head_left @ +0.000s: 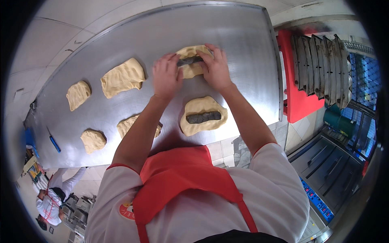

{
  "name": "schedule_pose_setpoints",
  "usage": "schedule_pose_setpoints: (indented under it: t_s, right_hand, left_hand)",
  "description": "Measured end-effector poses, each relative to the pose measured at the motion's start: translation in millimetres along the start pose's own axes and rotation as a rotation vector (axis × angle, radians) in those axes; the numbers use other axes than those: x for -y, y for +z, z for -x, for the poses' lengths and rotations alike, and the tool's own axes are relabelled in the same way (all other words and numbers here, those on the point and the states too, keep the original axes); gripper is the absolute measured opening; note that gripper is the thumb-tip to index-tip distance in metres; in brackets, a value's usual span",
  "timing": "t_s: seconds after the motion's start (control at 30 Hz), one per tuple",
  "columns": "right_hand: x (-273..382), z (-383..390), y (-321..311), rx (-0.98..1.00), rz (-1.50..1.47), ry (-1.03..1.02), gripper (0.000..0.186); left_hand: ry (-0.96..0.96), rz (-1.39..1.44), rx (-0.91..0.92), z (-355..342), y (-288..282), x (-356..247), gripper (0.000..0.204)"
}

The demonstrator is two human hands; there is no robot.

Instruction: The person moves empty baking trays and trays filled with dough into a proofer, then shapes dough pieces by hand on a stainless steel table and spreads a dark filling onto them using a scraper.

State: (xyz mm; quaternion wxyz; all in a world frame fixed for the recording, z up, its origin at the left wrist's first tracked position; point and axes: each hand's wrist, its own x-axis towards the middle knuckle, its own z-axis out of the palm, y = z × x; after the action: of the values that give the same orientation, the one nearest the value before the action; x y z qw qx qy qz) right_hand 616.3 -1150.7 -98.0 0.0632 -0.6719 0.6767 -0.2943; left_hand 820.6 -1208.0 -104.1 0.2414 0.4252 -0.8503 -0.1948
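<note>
My left hand (167, 76) and my right hand (217, 68) are at either end of a dark filling log (189, 60), fingers bent around its ends. The log lies across a flattened piece of pale dough (191, 72) near the far side of the metal table. My right fingertips also reach the dough's far edge. Closer to me, a second flattened dough piece (202, 128) carries another dark log (204, 117), untouched by either hand. My left forearm partly hides a plain dough piece (128, 123).
On the metal table (239, 30), further plain dough pieces lie left: a large one (123, 77) and two smaller (78, 95), (93, 141). A blue-handled tool (54, 143) lies near the left edge. Stacked baking pans (322, 69) stand on a red surface (304, 107) to the right. Another person (52, 202) is lower left.
</note>
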Motion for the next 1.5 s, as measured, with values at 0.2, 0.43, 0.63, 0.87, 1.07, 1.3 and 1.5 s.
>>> schedule_pose_setpoints:
  t_s: [0.2,0.43,0.63,0.87,1.07,1.3,1.5]
  right_hand:
    - [27.8,36.2,13.1,0.198,0.245,-0.014,0.062]
    - [63.9,10.6,1.1,0.34,0.287,0.035,0.071]
    - [95.1,25.2,51.0,0.309,0.323,0.035,0.068]
    - [202.9,59.1,21.6,-0.078,0.212,0.458,0.044]
    - [390.7,91.8,81.7,0.046,0.513,0.495,0.034]
    - [428.4,102.2,74.0,0.104,0.559,0.542,0.026]
    - [474.3,48.9,107.7,0.148,0.496,0.46,0.022]
  left_hand:
    - [0.233,-0.241,0.287,12.7,-8.2,-22.6,0.079]
    - [0.165,-0.028,0.356,14.0,-54.1,-0.1,0.079]
    - [0.01,0.025,-0.003,79.5,-214.3,149.4,0.064]
    - [-0.394,-0.172,-0.41,156.8,-411.9,516.5,0.051]
    - [-0.767,-0.49,-0.542,172.9,-546.0,753.9,0.052]
    - [-0.837,-0.556,-0.743,151.7,-587.5,878.2,0.053]
    - [-1.213,-0.346,-1.111,118.9,-590.4,842.1,0.079]
